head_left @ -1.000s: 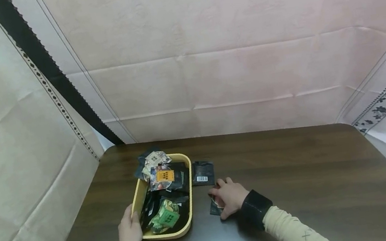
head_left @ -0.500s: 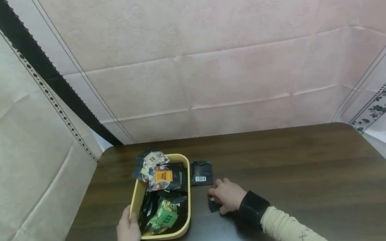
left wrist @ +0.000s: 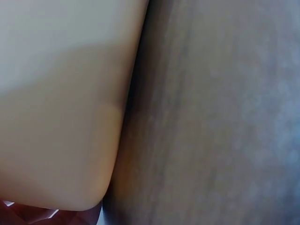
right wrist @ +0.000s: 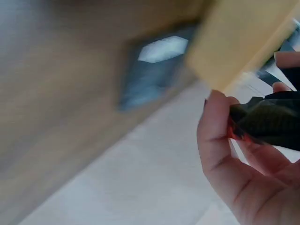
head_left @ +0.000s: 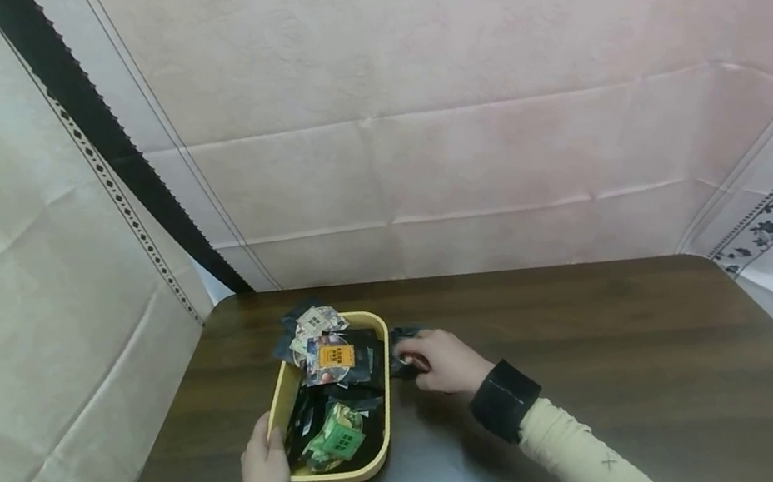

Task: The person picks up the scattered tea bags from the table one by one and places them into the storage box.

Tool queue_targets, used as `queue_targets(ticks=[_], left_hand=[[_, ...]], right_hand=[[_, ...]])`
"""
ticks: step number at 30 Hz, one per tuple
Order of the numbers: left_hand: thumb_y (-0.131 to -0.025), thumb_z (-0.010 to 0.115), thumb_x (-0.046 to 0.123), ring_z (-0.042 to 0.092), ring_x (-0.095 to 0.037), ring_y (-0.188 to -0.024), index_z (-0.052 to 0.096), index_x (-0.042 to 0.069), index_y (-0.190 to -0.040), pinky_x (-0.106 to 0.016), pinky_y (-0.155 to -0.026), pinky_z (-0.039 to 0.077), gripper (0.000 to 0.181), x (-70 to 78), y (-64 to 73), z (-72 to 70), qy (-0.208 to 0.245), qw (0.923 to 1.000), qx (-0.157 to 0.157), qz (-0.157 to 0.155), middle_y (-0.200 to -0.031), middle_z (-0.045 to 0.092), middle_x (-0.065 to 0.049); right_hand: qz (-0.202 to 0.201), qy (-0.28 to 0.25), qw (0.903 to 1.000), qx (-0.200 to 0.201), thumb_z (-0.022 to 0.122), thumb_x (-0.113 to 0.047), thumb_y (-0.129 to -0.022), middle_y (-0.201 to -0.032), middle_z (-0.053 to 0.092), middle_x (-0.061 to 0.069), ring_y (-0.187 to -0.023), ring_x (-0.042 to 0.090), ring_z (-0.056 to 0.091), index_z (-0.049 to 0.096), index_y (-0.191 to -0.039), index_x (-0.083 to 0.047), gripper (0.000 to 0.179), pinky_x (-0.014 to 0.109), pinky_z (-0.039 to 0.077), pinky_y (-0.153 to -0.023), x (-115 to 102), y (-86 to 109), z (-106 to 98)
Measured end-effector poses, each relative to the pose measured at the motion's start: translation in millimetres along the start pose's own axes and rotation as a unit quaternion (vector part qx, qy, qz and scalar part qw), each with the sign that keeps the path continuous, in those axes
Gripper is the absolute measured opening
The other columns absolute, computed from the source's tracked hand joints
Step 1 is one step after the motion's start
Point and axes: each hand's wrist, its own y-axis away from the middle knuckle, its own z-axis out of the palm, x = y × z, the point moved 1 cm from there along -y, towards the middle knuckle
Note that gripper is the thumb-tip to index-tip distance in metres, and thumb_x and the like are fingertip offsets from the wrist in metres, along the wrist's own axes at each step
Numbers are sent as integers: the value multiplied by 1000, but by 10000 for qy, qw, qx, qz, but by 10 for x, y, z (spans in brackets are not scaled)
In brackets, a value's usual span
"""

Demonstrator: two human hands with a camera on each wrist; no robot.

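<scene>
My left hand (head_left: 263,467) grips the left side of a yellow plastic bin (head_left: 387,399), with the thumb at the rim. In the left wrist view the smooth outer wall of the bin (left wrist: 70,126) fills the left. Just right of the bin, my right hand (head_left: 444,362) pinches a small black packet (right wrist: 269,121) between thumb and fingers, raised off the table. A second black packet with a white label (right wrist: 154,70) lies on the table beside the bin, partly covered by the right hand in the head view.
Inside the bin lie several black packets, a green one (head_left: 340,440) and one with an orange label (head_left: 335,357). A whitish patterned packet (head_left: 316,321) overlaps the far left rim. The brown wooden table (head_left: 602,358) extends right; pale cloth (head_left: 493,148) hangs behind.
The right hand has lifted the near black packet off the table and moved it up and left, toward the bin's right rim. The left hand and bin stay in place.
</scene>
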Motion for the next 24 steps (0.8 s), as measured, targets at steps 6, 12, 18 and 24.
queue_targets(ticks=[6, 12, 18, 24], left_hand=[[-97, 31, 3, 45, -44, -110, 37, -7, -131, -58, -87, 37, 36, -20, -9, 20, -14, 10000, 40, 83, -122, 47, -33], [-96, 33, 2, 51, -40, -101, 41, -7, -129, -53, -81, 42, 35, -10, 6, 97, 49, 9995, 145, 282, -116, 52, -31], [-96, 34, 2, 55, -34, -90, 42, -7, -128, -47, -72, 45, 34, -27, 6, 101, 44, 9990, 204, 395, -111, 55, -30], [-96, 34, 1, 52, -40, -100, 41, -8, -128, -53, -80, 44, 35, -31, -5, 29, 82, 9990, 272, 359, -115, 52, -31]], right_hand=[[-193, 132, 9996, 184, 68, -13, -72, -98, 56, 4, -82, 15, 50, 57, -121, -19, 50, 31, 44, -71, -365, -447, -44], [-317, 820, 9958, 251, 68, -22, -76, -109, 56, 6, -88, 18, 53, 48, -133, -22, 60, 29, 46, -74, -578, -781, 116], [-215, 725, 9971, -91, 67, -32, -79, -132, 45, 9, -115, 26, 44, 38, -140, -22, 68, 42, 46, -81, -603, -895, 293], [-279, 176, 9989, -328, 61, -43, -83, -145, 29, 11, -133, 31, 19, 33, -142, -20, 70, 64, 27, -92, -560, -912, 378]])
